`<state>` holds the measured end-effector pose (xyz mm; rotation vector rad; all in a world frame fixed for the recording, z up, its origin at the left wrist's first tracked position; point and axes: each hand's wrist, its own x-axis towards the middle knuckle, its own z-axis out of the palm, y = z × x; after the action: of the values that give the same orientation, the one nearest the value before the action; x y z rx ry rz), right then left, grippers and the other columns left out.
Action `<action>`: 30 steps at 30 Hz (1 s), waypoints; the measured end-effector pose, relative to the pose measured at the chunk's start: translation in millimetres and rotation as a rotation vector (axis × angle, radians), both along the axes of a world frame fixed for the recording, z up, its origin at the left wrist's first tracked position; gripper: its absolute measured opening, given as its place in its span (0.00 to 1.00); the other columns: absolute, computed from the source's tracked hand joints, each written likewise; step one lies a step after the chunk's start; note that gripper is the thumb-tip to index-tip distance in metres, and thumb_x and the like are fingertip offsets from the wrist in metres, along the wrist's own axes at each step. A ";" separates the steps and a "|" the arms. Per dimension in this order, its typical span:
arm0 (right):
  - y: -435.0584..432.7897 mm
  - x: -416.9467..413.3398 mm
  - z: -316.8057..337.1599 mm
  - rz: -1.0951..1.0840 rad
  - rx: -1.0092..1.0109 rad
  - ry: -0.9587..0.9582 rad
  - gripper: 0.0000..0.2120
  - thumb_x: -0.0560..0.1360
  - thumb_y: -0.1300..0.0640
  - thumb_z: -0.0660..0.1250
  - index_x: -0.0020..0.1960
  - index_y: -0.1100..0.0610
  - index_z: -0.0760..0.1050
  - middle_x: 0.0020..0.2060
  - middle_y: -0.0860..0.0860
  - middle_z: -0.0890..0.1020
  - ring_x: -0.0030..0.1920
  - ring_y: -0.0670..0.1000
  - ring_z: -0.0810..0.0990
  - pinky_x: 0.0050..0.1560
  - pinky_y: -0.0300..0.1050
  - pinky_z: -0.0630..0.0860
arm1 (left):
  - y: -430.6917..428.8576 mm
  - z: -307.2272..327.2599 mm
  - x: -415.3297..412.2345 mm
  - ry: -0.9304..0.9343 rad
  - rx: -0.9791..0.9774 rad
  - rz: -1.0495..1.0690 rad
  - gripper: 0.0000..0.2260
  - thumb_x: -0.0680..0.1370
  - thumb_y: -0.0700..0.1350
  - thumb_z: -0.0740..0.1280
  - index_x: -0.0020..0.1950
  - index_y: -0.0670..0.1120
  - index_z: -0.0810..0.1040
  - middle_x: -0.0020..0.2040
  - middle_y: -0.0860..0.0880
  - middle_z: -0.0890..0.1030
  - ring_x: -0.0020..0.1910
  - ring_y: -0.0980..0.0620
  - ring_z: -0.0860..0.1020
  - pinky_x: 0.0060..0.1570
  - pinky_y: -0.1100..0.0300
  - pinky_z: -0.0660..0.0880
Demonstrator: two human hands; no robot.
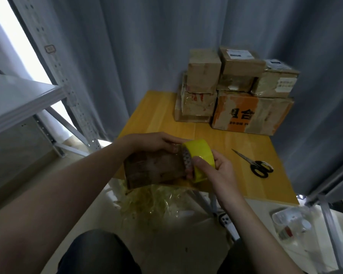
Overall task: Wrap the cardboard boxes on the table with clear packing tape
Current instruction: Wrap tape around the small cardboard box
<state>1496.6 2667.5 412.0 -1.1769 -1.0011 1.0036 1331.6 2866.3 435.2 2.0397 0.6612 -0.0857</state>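
Wooden counter [162, 115] before grey curtains [147, 46] carries stacked boxes [236, 91] and scissors [259, 167]. At its near edge, left hand [152, 142] grips a blurred small box [156, 168]; right hand [222, 171] grips the yellow tape roll [201, 153].

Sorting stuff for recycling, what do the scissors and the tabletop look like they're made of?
Scissors: thin grey blades, likely metal; black loop handles, probably matte plastic. Tabletop: yellowish wood or wood-look laminate, with plank seams and a soft sheen; which one cannot be told.
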 end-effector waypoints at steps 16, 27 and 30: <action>76.1 -14.1 -14.4 -0.170 0.042 -0.165 0.10 0.79 0.45 0.70 0.48 0.52 0.82 0.39 0.52 0.87 0.42 0.55 0.86 0.46 0.54 0.81 | -30.6 -21.3 -1.1 0.354 0.703 0.131 0.45 0.70 0.65 0.76 0.79 0.48 0.61 0.71 0.47 0.70 0.66 0.45 0.72 0.63 0.46 0.74; 71.8 -13.7 33.8 -0.224 -0.157 -0.192 0.24 0.79 0.42 0.69 0.43 0.64 0.82 0.33 0.55 0.85 0.32 0.53 0.83 0.38 0.49 0.79 | -34.3 -30.6 1.1 0.258 0.769 0.321 0.29 0.63 0.62 0.81 0.59 0.54 0.76 0.52 0.54 0.81 0.52 0.48 0.80 0.45 0.52 0.76; 48.9 -18.0 40.5 -0.160 -0.193 -0.161 0.24 0.79 0.42 0.70 0.44 0.65 0.82 0.34 0.61 0.86 0.34 0.62 0.86 0.44 0.60 0.84 | -33.5 -31.5 1.4 0.247 0.767 0.325 0.30 0.64 0.62 0.80 0.60 0.55 0.76 0.51 0.54 0.80 0.53 0.48 0.80 0.46 0.53 0.74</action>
<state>1478.6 2716.3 452.4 -1.4925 -0.9330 0.9034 1333.1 2832.8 403.6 2.6319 1.3256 0.1304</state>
